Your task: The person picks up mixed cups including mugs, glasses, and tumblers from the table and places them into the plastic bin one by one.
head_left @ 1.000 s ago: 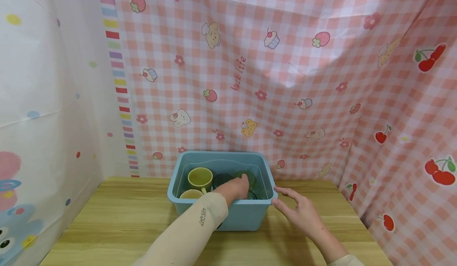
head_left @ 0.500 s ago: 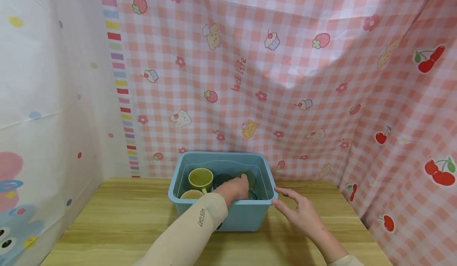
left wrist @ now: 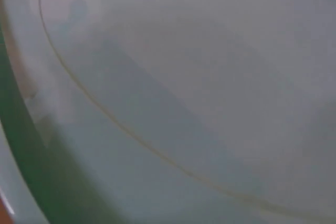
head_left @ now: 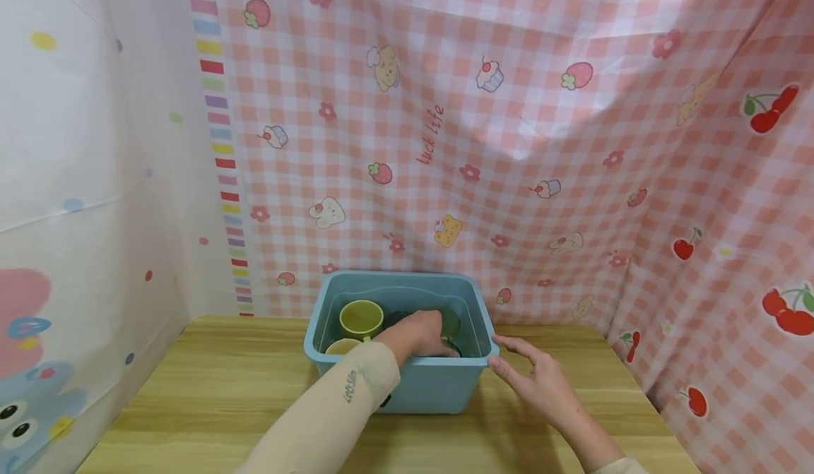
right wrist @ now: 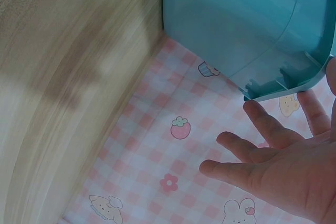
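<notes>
A light blue plastic bin (head_left: 407, 382) stands on the wooden table against the back cloth. My left hand (head_left: 425, 334) reaches down inside it, among the cups on its right side; the fingertips are hidden, so whether they hold anything cannot be told. Close by that hand is a green see-through cup (head_left: 450, 322), with a dark rim (head_left: 453, 347) near the thumb. An olive-yellow mug (head_left: 361, 318) and a paler cream cup (head_left: 342, 347) sit at the bin's left. My right hand (head_left: 535, 382) touches the bin's right rim with its fingers spread and fairly straight.
Pink checked cloth (head_left: 407, 177) hangs behind the bin and on the right; a white printed cloth (head_left: 114, 177) hangs on the left. Bare wooden tabletop (head_left: 242, 375) shows around the bin. The left wrist view is filled by the bin's inner wall (left wrist: 184, 103).
My left hand has shifted slightly within the bin, the knuckles turning and the thumb now showing toward the front right. My right hand stays at the rim.
</notes>
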`<state>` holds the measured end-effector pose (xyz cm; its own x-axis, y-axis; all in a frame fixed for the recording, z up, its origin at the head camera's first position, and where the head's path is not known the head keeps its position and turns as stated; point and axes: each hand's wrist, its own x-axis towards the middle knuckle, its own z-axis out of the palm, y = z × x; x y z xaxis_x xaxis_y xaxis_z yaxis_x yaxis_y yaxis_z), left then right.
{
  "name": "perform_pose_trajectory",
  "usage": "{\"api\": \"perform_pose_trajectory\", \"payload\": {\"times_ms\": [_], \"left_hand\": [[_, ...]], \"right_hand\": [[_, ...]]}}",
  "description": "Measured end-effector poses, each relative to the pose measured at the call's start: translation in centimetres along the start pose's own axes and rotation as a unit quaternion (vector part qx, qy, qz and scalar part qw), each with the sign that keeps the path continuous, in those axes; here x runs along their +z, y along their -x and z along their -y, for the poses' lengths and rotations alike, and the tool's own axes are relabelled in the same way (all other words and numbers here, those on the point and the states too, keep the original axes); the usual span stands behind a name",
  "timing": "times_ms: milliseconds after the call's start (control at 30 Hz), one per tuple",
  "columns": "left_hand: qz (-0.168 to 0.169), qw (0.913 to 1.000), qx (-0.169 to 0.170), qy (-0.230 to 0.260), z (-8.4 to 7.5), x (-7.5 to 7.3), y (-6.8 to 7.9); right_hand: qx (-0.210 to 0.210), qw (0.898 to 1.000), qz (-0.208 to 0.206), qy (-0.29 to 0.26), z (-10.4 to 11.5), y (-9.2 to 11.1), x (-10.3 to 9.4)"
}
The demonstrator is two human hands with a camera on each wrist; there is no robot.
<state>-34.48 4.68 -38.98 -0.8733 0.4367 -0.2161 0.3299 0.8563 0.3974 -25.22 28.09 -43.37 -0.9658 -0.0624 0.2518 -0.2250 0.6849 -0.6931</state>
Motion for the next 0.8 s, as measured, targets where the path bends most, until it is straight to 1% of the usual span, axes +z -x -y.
{"api": "perform_pose_trajectory", "payload": {"times_ms": [333,567,800], "left_hand": [[-0.024,0.9996,0.013,0.006,-0.01,-0.24,0.66],[-0.049,0.9981,0.036,0.012,-0.06,-0.46,1.05],[-0.065,0.9962,0.056,0.016,0.05,-0.17,1.07]], "right_hand": [[0.001,1.0,0.005,0.003,0.09,0.07,-0.01],[0.0,1.0,0.005,0.007,0.11,0.05,-0.03],[-0.003,1.0,0.003,0.011,0.03,0.01,0.01]]}}
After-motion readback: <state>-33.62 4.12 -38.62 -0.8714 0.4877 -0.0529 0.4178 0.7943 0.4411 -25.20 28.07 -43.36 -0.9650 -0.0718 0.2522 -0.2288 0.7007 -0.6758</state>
